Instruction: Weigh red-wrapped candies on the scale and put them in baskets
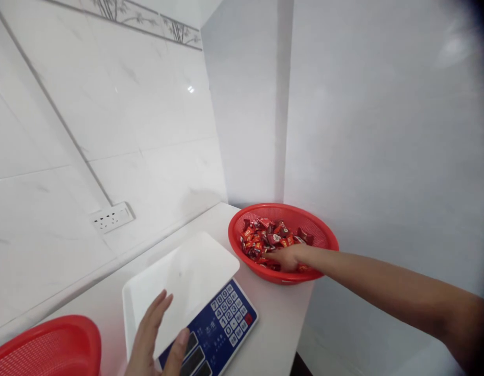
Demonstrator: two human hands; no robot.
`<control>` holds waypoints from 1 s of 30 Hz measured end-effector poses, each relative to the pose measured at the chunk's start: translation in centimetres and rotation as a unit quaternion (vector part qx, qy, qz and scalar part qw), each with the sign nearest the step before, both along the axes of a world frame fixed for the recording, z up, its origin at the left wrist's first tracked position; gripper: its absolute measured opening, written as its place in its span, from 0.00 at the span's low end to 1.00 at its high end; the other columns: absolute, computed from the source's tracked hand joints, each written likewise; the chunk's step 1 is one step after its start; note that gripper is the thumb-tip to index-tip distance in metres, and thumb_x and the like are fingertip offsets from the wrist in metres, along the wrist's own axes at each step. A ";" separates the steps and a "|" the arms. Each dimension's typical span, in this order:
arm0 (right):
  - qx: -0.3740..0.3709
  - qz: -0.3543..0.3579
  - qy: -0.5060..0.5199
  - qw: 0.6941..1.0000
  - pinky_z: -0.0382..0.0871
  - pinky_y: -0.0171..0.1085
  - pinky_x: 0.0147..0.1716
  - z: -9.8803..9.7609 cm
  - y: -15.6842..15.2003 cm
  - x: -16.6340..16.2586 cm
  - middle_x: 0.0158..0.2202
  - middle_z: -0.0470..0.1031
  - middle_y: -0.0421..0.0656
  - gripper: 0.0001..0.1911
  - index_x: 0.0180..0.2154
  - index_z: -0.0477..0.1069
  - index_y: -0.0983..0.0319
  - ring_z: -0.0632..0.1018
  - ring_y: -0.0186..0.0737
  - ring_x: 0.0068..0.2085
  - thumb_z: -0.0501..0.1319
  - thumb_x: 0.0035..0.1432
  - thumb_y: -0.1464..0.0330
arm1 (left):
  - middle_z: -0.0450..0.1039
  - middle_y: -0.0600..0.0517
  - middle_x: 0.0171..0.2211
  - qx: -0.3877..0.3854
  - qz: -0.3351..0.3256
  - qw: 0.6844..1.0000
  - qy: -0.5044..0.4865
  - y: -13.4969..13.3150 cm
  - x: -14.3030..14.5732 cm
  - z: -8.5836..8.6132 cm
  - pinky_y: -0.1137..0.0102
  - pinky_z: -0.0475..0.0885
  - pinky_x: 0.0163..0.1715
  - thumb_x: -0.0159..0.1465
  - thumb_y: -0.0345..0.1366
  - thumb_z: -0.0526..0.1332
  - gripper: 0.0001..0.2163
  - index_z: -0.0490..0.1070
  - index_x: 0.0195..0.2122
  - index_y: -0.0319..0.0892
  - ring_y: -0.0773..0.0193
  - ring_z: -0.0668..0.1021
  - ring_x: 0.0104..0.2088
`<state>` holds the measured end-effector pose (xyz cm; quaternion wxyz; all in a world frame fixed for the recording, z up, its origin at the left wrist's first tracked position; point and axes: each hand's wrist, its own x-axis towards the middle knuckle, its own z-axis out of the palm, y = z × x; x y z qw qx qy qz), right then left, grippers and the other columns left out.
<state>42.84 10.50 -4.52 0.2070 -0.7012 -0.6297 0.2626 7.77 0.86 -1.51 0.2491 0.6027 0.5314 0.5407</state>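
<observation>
A red plastic basket (331, 236) holds a pile of small wrapped candies (261, 237) in red and dark red wrappers. My right hand (286, 258) reaches into it from the right and touches the candies at the near side. One stretched finger shows; the other fingertips are hidden, so its grip is unclear. My left hand (151, 339) is open, thumb and fingers apart, with nothing in it. It hovers at the near left side of a digital scale (226, 334), which has a white pan (183, 282) and a blue keypad panel. Nothing lies on the visible part of the pan.
Another red basket (85, 344) stands at the lower left, partly out of view. Scale and baskets share a white table (273, 313) set against a tiled wall. A socket (112, 216) is on that wall. A grey panel (363, 130) rises behind and right of the candies.
</observation>
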 end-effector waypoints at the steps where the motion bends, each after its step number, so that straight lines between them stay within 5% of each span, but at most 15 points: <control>1: -0.007 0.000 0.002 1.000 0.67 0.48 0.43 -0.7 0.2 -0.4 0.41 0.78 0.46 0.32 0.34 0.77 0.58 0.77 0.54 0.41 0.67 0.18 0.82 | 0.63 0.54 0.57 -0.008 -0.015 1.000 -0.006 0.0 0.8 0.2 0.53 0.57 0.58 0.55 0.53 0.58 0.20 0.68 0.47 0.55 0.49 0.65 0.57; 5: -0.013 0.012 0.020 1.000 0.66 0.48 0.43 -1.7 1.0 -1.4 0.41 0.76 0.47 0.23 0.30 0.76 0.59 0.76 0.54 0.40 0.65 0.25 0.81 | 0.65 0.54 0.56 -0.026 -0.061 0.997 -0.038 0.4 2.2 0.3 0.54 0.59 0.57 0.54 0.54 0.59 0.20 0.69 0.46 0.55 0.49 0.66 0.57; 11: -0.020 -0.007 0.119 0.993 0.70 0.39 0.30 0.3 2.2 0.2 0.20 0.71 0.38 0.11 0.22 0.71 0.61 0.74 0.41 0.27 0.61 0.34 0.81 | 0.67 0.52 0.55 -0.074 -0.065 0.990 -0.099 1.0 1.7 0.1 0.54 0.60 0.57 0.51 0.57 0.60 0.23 0.70 0.45 0.54 0.50 0.68 0.55; 16: -0.027 -0.040 0.233 0.971 0.71 0.33 0.29 2.8 2.3 2.1 0.26 0.72 0.38 0.09 0.32 0.69 0.61 0.74 0.33 0.28 0.62 0.45 0.75 | 0.71 0.52 0.51 -0.143 -0.054 0.973 -0.173 2.1 -1.1 0.6 0.54 0.60 0.57 0.48 0.54 0.64 0.22 0.72 0.42 0.52 0.50 0.67 0.56; 19: -0.046 -0.038 0.355 0.933 0.71 0.31 0.28 4.5 2.2 1.4 0.28 0.72 0.37 0.14 0.35 0.68 0.60 0.74 0.30 0.27 0.67 0.44 0.73 | 0.73 0.49 0.47 -0.166 -0.080 0.941 -0.284 2.9 -2.8 0.6 0.56 0.66 0.54 0.45 0.51 0.67 0.20 0.74 0.37 0.47 0.49 0.67 0.56; 22: -0.060 -0.003 0.429 0.901 0.70 0.29 0.26 6.1 2.5 -1.7 0.29 0.73 0.37 0.17 0.35 0.68 0.60 0.74 0.30 0.27 0.70 0.41 0.70 | 0.73 0.49 0.44 -0.161 -0.083 0.922 -0.343 2.9 -3.3 0.7 0.59 0.69 0.51 0.46 0.48 0.69 0.19 0.73 0.36 0.45 0.50 0.68 0.55; 30: -0.099 0.214 0.394 0.888 0.70 0.30 0.25 6.6 4.0 -15.3 0.25 0.72 0.38 0.16 0.34 0.65 0.62 0.74 0.30 0.25 0.67 0.48 0.62 | 0.69 0.49 0.46 -0.092 -0.056 0.947 -0.303 1.8 -3.8 1.4 0.58 0.64 0.53 0.54 0.45 0.64 0.14 0.71 0.39 0.46 0.55 0.67 0.54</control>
